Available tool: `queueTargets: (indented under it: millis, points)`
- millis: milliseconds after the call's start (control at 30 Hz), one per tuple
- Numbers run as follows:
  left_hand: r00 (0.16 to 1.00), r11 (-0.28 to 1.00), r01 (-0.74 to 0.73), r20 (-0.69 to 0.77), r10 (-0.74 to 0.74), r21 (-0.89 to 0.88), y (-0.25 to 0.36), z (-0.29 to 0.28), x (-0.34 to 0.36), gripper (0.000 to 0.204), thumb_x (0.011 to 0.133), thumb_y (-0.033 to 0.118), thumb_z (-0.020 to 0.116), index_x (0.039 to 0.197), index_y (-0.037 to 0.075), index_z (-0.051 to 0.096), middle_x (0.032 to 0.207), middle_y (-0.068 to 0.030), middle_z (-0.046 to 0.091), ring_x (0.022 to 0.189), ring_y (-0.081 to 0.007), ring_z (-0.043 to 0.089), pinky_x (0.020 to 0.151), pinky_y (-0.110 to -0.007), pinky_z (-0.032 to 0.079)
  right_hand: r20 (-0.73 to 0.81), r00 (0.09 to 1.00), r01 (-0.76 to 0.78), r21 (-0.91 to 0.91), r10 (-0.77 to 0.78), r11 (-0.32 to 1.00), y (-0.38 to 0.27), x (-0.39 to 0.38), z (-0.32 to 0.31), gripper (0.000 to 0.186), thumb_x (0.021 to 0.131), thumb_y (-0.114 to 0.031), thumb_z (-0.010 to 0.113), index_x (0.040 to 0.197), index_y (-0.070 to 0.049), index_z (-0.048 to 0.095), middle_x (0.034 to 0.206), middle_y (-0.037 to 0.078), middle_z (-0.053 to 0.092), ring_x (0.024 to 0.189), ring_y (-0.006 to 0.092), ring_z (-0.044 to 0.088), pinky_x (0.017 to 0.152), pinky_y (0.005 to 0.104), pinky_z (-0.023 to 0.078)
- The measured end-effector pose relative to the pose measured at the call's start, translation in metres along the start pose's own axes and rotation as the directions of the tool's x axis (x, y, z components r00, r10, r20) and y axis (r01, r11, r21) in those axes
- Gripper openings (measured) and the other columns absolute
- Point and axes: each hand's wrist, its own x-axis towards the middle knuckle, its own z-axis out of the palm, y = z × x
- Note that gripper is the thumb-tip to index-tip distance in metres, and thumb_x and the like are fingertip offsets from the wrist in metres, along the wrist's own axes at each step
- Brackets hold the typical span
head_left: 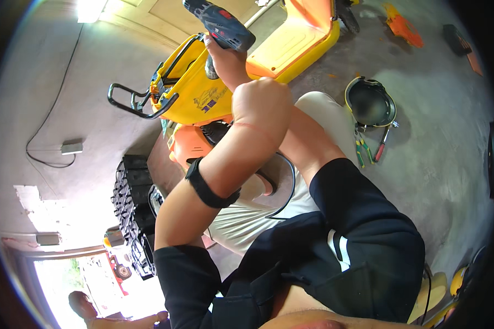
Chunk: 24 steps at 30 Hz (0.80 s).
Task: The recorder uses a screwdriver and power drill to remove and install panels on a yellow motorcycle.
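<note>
In my raised right hand is a dark blue and red power drill, its body tilted over the yellow plastic scooter body. My left hand crosses in front of my right forearm, curled with its knuckles up; what its fingers hold, if anything, is hidden. A black band circles my left forearm. Beside the yellow body are a black tubular handle and a yellow and orange shell. An orange part lies behind my left forearm.
On the floor at right are a black bowl-like container, green-handled pliers, a red-handled tool and an orange part. Stacked black parts stand at left. Another person is near the bright doorway.
</note>
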Motion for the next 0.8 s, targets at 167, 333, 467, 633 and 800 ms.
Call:
queueTargets:
  millis: [167,333,467,633,800]
  points:
    - [0.984,1.0,-0.021,0.176,0.018,0.017,0.012,0.002,0.015,0.018,0.085,0.017,0.064,0.097,0.014,0.077,0.1,-0.0054,0.075,0.093,-0.0204,0.073,0.072,-0.032,0.057,0.018,0.999,-0.049,0.004,0.049,0.999,-0.01,-0.015,0.003,0.014,0.088,-0.012,0.07,0.099,-0.004,0.067,0.08,-0.002,0.062,0.065,0.0073,0.054,0.06,0.0262,0.046]
    - [0.995,0.998,0.004,0.101,0.003,-0.07,0.019,0.013,0.025,0.018,0.083,0.017,0.065,0.096,0.012,0.077,0.096,-0.0054,0.075,0.091,-0.0208,0.073,0.072,-0.033,0.057,0.052,0.983,0.18,-0.074,-0.177,0.981,0.003,-0.009,-0.005,0.014,0.089,-0.009,0.068,0.1,-0.001,0.067,0.082,0.0,0.064,0.067,0.0088,0.055,0.062,0.0268,0.047]
    - [0.998,0.982,-0.045,0.039,0.053,-0.184,0.003,0.028,0.033,0.016,0.081,0.017,0.066,0.091,0.01,0.077,0.092,-0.007,0.075,0.087,-0.0226,0.073,0.072,-0.035,0.057,0.007,0.997,0.083,-0.072,-0.083,0.994,-0.012,-0.013,-0.003,0.018,0.088,-0.01,0.07,0.103,0.001,0.067,0.09,0.004,0.068,0.075,0.0125,0.062,0.069,0.0289,0.051]
    - [0.996,0.96,-0.078,-0.064,0.063,-0.269,0.026,0.021,0.019,0.013,0.08,0.016,0.065,0.081,0.008,0.076,0.089,-0.0117,0.074,0.084,-0.0269,0.073,0.071,-0.037,0.057,-0.021,0.997,0.075,-0.068,-0.076,0.995,0.007,0.007,-0.01,0.025,0.087,-0.019,0.075,0.103,-0.001,0.065,0.097,0.006,0.067,0.083,0.016,0.064,0.077,0.0294,0.052]
    - [0.941,0.846,-0.201,-0.336,0.027,-0.494,-0.026,0.02,-0.011,0.018,0.082,0.016,0.063,0.085,0.001,0.072,0.088,-0.0174,0.07,0.084,-0.0304,0.07,0.072,-0.04,0.055,0.109,0.98,-0.176,0.12,0.164,0.977,-0.006,0.005,-0.014,0.021,0.084,-0.014,0.077,0.098,-0.004,0.065,0.08,0.005,0.067,0.072,0.0139,0.063,0.071,0.0284,0.051]
